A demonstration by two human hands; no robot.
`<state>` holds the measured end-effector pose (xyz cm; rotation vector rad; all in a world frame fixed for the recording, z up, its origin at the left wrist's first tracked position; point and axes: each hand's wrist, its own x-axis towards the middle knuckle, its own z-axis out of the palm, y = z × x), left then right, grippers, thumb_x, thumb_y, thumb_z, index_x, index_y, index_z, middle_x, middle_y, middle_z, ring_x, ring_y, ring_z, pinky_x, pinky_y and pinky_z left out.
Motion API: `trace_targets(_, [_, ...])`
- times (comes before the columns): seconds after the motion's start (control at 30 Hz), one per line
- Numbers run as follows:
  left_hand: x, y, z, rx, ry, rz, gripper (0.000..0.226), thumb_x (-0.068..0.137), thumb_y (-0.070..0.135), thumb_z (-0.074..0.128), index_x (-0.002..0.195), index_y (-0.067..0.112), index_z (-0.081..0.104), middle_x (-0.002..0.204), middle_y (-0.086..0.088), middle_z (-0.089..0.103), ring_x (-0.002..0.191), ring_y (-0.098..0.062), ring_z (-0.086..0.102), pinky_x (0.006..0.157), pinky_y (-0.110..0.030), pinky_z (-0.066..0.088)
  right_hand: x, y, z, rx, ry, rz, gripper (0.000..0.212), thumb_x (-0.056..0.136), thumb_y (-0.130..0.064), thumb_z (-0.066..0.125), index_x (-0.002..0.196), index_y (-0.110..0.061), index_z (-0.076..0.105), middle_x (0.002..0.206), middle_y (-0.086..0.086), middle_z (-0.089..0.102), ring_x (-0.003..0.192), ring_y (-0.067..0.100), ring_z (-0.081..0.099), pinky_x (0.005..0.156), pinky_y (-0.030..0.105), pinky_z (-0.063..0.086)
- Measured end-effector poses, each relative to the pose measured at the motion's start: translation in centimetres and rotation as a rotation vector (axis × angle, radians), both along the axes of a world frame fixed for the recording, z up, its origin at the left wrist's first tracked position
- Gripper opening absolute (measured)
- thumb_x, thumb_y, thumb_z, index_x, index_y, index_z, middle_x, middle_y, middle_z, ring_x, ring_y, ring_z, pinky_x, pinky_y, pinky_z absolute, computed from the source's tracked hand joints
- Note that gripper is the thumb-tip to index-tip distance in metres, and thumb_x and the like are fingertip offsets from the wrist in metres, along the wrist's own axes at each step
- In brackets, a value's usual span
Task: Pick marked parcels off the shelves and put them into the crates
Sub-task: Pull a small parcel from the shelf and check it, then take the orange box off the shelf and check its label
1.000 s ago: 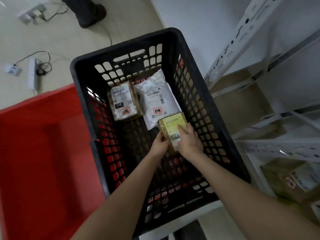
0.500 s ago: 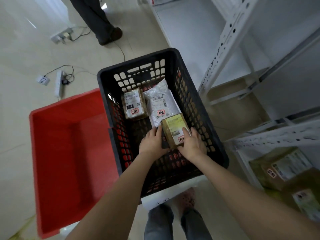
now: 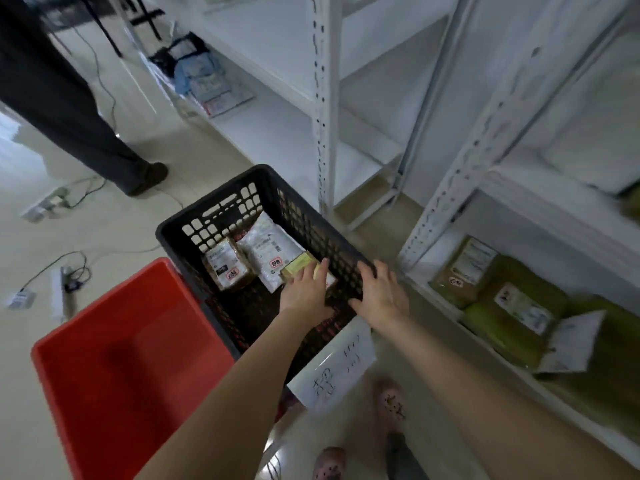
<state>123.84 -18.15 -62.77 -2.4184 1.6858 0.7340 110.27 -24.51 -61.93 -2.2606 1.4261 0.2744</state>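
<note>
- Left hand (image 3: 304, 292): palm down inside the black crate (image 3: 214, 216), fingers spread flat on the yellow-brown box parcel (image 3: 299, 266). Pressing or steadying it rather than a closed grip; can't tell if the fingers curl round its edge.
- Right hand (image 3: 379, 294): open, fingers spread, holding nothing, over the crate's right wall near the near corner. Can't tell if it touches the rim.
- Box parcel sits at the crate's right side, leaning on or just beside the white poly bag parcel (image 3: 268, 252). Red mark not visible on it; the left hand covers part of it.
- Further left in the crate: brown parcel with white label (image 3: 227, 266), red mark showing. The white bag shows a red mark too. So three parcels in the black crate, the third looking just about placed.
- Red crate (image 3: 114, 368), left of and touching the black one: what shows of its inside holds nothing.
- Paper sign (image 3: 332, 367) with handwriting hangs on the black crate's near wall; text too blurred to read.
- Left to do: bottom shelf (image 3: 450, 306) at right holds several olive and brown parcels (image 3: 460, 271); at least one has a red mark. Upper shelves look bare in view.
- Judgement: task part done, more picks remain on that low shelf.
- Another person's leg (image 3: 86, 126) stands far left; cables on the floor (image 3: 145, 174).
</note>
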Motion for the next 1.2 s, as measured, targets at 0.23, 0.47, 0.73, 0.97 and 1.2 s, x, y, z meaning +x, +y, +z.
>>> trace_targets(0.23, [-7.8, -0.3, 4.9, -0.057, -0.010, -0.280, 0.097, 0.087, 0.040, 0.064, 0.154, 0.019, -0.003, 0.160, -0.004, 0.007, 0.145, -0.027, 0.016, 0.108, -0.042, 0.036, -8.9, 4.0, 5.2, -0.131, -0.030, -0.241, 0.073, 0.087, -0.040, 0.064, 0.148, -0.025, 0.026, 0.153, 0.006, 0.023, 0.139, 0.026, 0.027, 0.108, 0.040, 0.036])
trace_targets(0.47, [-20.4, 0.2, 8.2, -0.178, -0.026, -0.529, 0.089, 0.087, 0.024, 0.063, 0.152, 0.021, 0.002, 0.158, -0.004, 0.014, 0.142, -0.027, 0.024, 0.108, -0.043, 0.035, -21.5, 8.1, 9.1, -0.194, -0.017, -0.485, 0.075, 0.087, -0.034, 0.064, 0.148, -0.025, 0.022, 0.155, 0.006, 0.018, 0.143, 0.028, 0.019, 0.111, 0.042, 0.033])
trace_targets(0.73, [-35.8, 4.3, 15.3, -0.296, -0.061, -0.722, 0.099, 0.082, 0.035, 0.069, 0.153, 0.021, 0.002, 0.160, -0.003, 0.011, 0.145, -0.025, 0.019, 0.111, -0.043, 0.030, -36.6, 14.7, 15.0, -0.271, 0.008, -0.649, 0.075, 0.088, -0.038, 0.061, 0.149, -0.023, 0.021, 0.156, 0.009, 0.014, 0.144, 0.031, 0.014, 0.114, 0.041, 0.025])
trace_targets(0.97, [-48.1, 9.8, 24.0, -0.458, -0.051, -0.850, 0.097, 0.085, 0.040, 0.067, 0.153, 0.020, 0.000, 0.160, -0.004, 0.008, 0.144, -0.027, 0.019, 0.110, -0.043, 0.031, -49.0, 22.4, 22.5, -0.476, -0.043, -0.759, 0.068, 0.090, -0.038, 0.059, 0.147, -0.022, 0.026, 0.154, 0.008, 0.020, 0.143, 0.029, 0.017, 0.113, 0.042, 0.030])
trace_targets(1.2, [-57.1, 14.3, 32.7, -0.711, -0.083, -0.951, 0.099, 0.084, 0.041, 0.067, 0.153, 0.020, 0.000, 0.159, -0.005, 0.012, 0.142, -0.027, 0.024, 0.108, -0.041, 0.037, -57.6, 27.0, 31.7, -0.699, 0.010, -0.795, 0.068, 0.089, -0.040, 0.060, 0.146, -0.020, 0.028, 0.148, 0.012, 0.027, 0.136, 0.030, 0.027, 0.107, 0.040, 0.033])
